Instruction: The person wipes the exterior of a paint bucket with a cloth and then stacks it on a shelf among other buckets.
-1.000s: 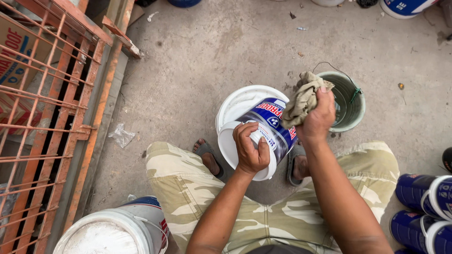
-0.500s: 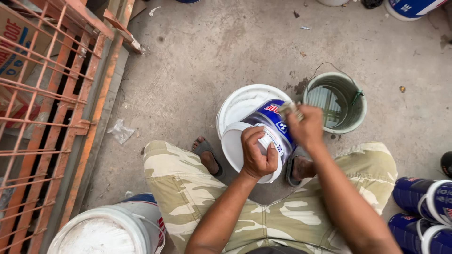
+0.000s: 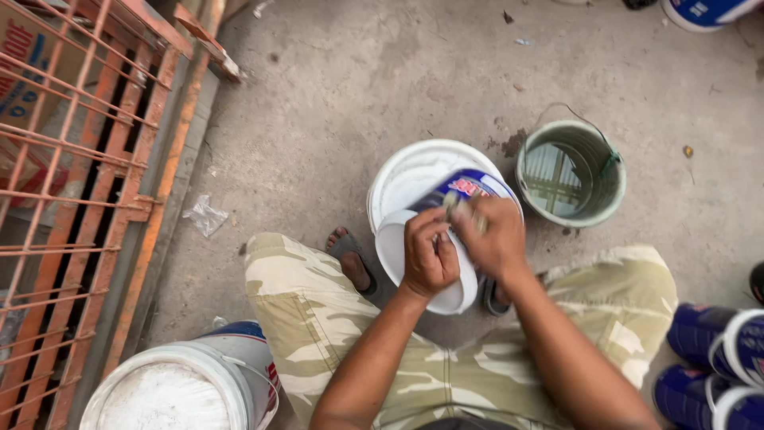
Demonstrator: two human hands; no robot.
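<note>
- Bare grey concrete (image 3: 382, 95) fills the view, with an orange metal grate (image 3: 72, 183) along my left edge and a crumpled scrap of clear plastic (image 3: 205, 216) lying near it.
- I sit low, camouflage trousers (image 3: 318, 318) spread, one sandalled foot (image 3: 350, 259) showing between the knees.
- My left hand (image 3: 428, 259) is curled tight over the rim of a small white tub (image 3: 414, 263) with a blue label, which lies tilted on its side just in front of my knees.
- That tub rests on a round white lid (image 3: 406, 171) lying flat on the concrete.
- My right hand (image 3: 492, 237) is closed around a bunched rag (image 3: 455, 203), pressed against the tub's blue side; only a little of the cloth shows above the fingers.
- Just to the right stands a green bucket (image 3: 613, 187) with a wire handle, holding water.
- By my left knee sits a large white pail (image 3: 171, 386), full of pale stuff.
- Blue and white containers (image 3: 716, 350) lie at my right edge.
</note>
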